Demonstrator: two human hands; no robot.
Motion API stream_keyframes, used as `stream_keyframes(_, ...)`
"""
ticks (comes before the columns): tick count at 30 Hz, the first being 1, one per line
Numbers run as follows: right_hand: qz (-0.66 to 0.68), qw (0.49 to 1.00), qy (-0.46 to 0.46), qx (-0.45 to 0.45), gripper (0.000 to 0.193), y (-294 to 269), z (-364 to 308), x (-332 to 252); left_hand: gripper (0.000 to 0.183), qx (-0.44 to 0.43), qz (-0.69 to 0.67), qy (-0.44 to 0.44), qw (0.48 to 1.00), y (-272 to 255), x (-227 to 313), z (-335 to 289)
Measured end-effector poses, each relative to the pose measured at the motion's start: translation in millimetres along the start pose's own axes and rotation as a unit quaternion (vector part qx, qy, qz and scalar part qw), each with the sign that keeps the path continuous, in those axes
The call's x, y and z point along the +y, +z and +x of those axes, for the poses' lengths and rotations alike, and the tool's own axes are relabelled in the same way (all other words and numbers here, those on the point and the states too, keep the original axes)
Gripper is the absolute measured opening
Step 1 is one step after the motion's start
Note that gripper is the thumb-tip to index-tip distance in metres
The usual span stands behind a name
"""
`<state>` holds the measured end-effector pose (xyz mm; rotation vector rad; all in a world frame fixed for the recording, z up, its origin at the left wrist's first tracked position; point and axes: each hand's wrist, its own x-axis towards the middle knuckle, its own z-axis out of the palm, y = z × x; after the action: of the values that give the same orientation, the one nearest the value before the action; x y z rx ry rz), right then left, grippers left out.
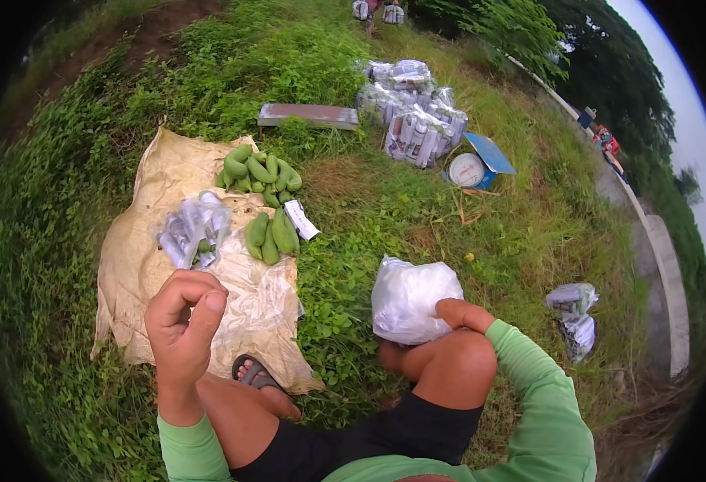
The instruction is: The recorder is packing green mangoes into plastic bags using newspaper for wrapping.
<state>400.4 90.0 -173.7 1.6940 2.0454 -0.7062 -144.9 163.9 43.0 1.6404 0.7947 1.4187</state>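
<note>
My left hand is raised over the near part of a tan sheet, its fingers curled in and the thumb against the index finger. Nothing shows in it, though the palm side is partly hidden. By my right knee, my right hand grips the edge of a bulging white plastic bag, its fingertips partly hidden by the plastic. On the sheet past my left hand lies a clear bag of wrapped pieces. Farther up are loose green, elongated fruits or vegetables, several more and a white paper strip.
Beyond the sheet lies a flat board. Filled clear bags are heaped beside a blue dial scale. Two more filled bags sit in the grass at right, near a concrete edge. A person carries bags far off.
</note>
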Motion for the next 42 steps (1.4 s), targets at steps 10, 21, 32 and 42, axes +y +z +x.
stream_keyframes(10,-0.013,1.0,0.012,-0.003,0.047,29.2,12.5,32.1,0.013,-0.015,0.078,-0.003,0.997,-8.4,-1.4,-0.8)
stream_keyframes(21,-0.031,0.991,0.126,-0.043,0.064,-36.9,-22.7,10.2,0.011,-0.041,0.121,0.027,0.991,-11.9,1.8,-1.2)
stream_keyframes(32,-0.021,0.976,0.206,0.061,0.107,-114.9,-39.3,-72.1,0.014,-0.069,0.122,0.007,0.99,-2.7,10.5,-1.8)
stream_keyframes(42,0.012,0.982,0.109,-0.152,0.087,-45.3,-5.8,-55.4,0.01,-0.122,0.145,0.024,0.982,0.8,8.0,-3.5)
